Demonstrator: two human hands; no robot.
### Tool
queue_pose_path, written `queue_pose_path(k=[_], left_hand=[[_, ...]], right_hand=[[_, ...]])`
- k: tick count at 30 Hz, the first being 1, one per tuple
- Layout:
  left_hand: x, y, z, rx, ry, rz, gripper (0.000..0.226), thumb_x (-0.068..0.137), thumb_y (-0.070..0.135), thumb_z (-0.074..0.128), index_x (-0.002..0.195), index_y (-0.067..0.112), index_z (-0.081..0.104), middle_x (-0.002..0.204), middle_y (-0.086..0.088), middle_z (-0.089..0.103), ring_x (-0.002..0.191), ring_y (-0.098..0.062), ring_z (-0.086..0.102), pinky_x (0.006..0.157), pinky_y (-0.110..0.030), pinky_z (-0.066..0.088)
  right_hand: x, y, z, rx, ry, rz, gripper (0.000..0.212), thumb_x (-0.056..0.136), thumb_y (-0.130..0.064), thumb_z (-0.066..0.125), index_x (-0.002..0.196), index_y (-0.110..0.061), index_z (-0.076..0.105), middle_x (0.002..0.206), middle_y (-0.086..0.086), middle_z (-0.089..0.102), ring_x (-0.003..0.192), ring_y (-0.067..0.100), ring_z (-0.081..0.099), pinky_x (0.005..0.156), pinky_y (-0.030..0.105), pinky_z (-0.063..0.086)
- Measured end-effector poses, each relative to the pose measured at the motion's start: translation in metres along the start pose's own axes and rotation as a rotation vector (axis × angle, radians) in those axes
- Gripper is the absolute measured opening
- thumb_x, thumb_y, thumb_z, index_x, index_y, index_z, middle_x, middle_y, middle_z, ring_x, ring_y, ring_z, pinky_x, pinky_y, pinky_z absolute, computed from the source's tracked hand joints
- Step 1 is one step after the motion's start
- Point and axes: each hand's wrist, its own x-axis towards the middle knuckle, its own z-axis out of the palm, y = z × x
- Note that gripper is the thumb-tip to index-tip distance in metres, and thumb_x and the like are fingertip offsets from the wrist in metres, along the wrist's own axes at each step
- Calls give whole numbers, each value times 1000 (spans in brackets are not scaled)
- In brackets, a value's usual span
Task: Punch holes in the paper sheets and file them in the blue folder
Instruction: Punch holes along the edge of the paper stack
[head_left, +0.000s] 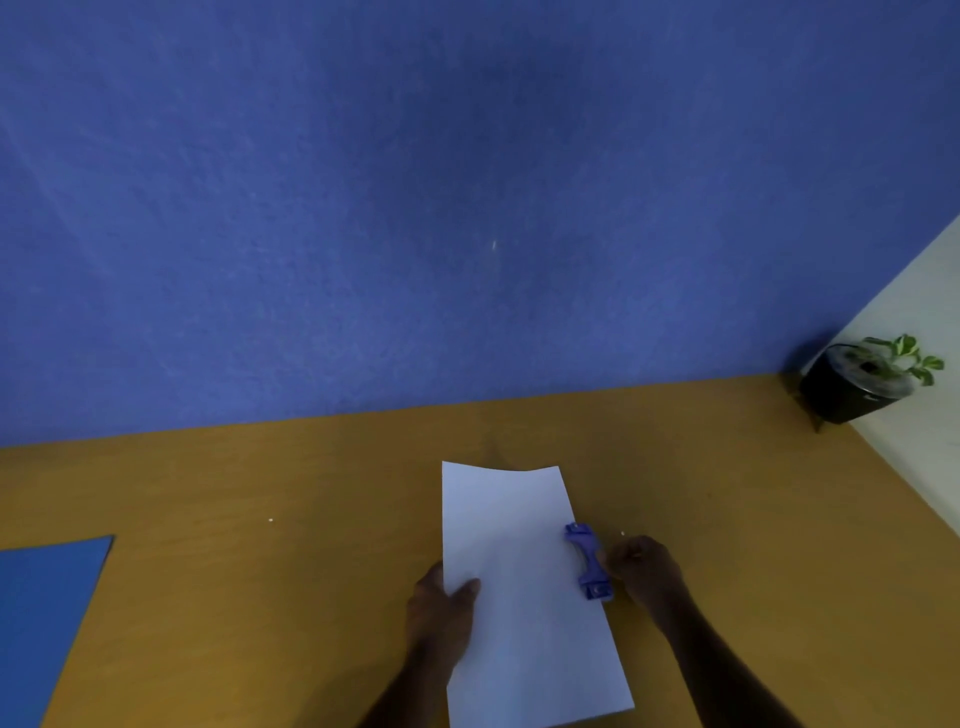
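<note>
Two grips at work: right hand (647, 571) curled round the blue hole punch (588, 562) clamped on the right edge of the paper sheet (519, 582); left hand (444, 608) pinching the sheet's left edge, thumb on top. Punching step, by the look of it. Next: squeeze firmly with the edge seated square. Blue folder (47, 597) well apart at near left, bare desk (260, 571) between. Potted plant (862, 379) in far right corner.

The paper sheet (524, 587) lay on the table (260, 519) at lower centre of the frame, the hole punch (588, 562) on its right edge. The folder (47, 597) sat at lower left, the potted plant (862, 379) at the right edge.
</note>
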Motion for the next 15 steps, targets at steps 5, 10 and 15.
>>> queue_pose_path(k=[5,10,15], left_hand=[[-1,2,0,37,15,0,69,82,41,73,139,8,51,143,-13,53,131,-33,48,113,-44,35],[-6,8,-4,77,30,24,65,84,39,71,137,8,52,142,-13,53,132,-31,48,114,-37,32],[-7,9,-5,55,11,4,63,84,38,71,136,8,53,141,-14,54,130,-31,50,113,-36,34]], right_hand=[[4,0,-3,-89,-27,24,24,76,-35,80,76,-17,64,77,1,67,75,20,62,66,28,43],[5,2,-1,-107,-6,19,27,76,-36,80,79,-12,67,76,3,67,73,21,60,63,27,41],[5,4,-1,-84,-11,35,28,75,-36,81,80,-12,68,76,2,68,72,21,62,62,27,41]])
